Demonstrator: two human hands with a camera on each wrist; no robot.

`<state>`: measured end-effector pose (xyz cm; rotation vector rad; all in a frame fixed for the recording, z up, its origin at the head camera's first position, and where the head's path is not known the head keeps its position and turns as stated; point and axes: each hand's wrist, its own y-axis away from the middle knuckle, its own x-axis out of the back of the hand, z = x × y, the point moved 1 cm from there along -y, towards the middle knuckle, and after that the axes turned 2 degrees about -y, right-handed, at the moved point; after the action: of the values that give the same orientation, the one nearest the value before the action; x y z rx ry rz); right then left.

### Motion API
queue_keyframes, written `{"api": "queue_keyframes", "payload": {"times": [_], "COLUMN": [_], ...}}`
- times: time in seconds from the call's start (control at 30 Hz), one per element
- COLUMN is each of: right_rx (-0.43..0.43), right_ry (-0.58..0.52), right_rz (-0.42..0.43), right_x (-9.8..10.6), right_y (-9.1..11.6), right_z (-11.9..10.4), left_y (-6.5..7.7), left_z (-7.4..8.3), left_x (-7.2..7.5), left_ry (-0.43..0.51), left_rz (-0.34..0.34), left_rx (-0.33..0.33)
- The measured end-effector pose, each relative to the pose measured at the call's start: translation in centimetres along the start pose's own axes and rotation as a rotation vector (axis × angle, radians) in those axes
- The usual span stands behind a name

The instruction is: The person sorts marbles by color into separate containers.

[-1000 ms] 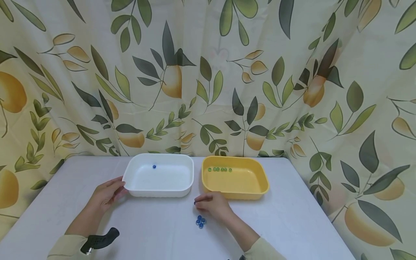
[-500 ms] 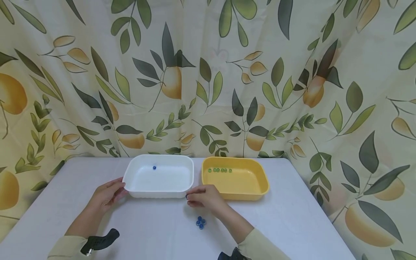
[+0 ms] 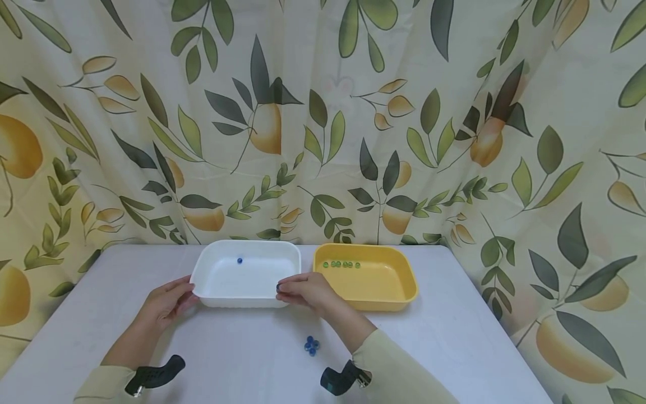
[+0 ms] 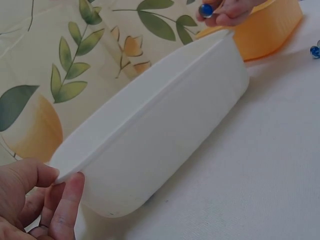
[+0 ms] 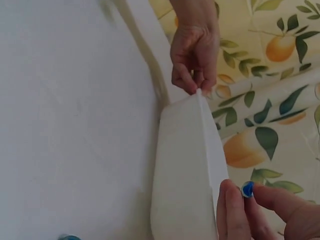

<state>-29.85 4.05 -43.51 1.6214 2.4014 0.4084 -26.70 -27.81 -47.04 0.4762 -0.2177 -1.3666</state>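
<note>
My right hand (image 3: 307,292) pinches a blue marble (image 5: 247,189) between thumb and fingertips, over the front right corner of the white tray (image 3: 247,302). At the tray's left end, my left hand (image 3: 165,301) grips the rim, thumb on top and fingers below, as the left wrist view shows. Inside the white tray lies one blue marble (image 3: 239,260) toward the back. A small cluster of several blue marbles (image 3: 312,345) rests on the table in front of the trays.
To the right stands a yellow tray (image 3: 373,304) with several green marbles (image 3: 345,264) in a row near its back. Both trays sit on a white-covered table (image 3: 242,359). A patterned curtain (image 3: 323,112) hangs behind the table's far edge.
My right hand has moved left and away from me with the blue marble, from in front of the yellow tray to the white tray's right corner. My left hand stays on the rim.
</note>
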Motion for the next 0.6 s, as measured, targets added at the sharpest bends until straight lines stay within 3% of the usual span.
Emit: {"api": "queue_keyframes", "payload": {"times": [0.37, 0.6], "right_rx": [-0.105, -0.183], "right_ry": [-0.126, -0.185], "right_rz": [-0.012, 0.035], "right_x": [-0.8, -0.7], "right_y": [-1.9, -3.1], "right_z": [-0.8, -0.9], "left_y": [-0.1, -0.1], "left_z": [-0.2, -0.1], "left_x": [0.0, 0.1], "left_ry": [0.002, -0.002], "left_rz": [-0.001, -0.003], "left_rx": [-0.008, -0.008]}}
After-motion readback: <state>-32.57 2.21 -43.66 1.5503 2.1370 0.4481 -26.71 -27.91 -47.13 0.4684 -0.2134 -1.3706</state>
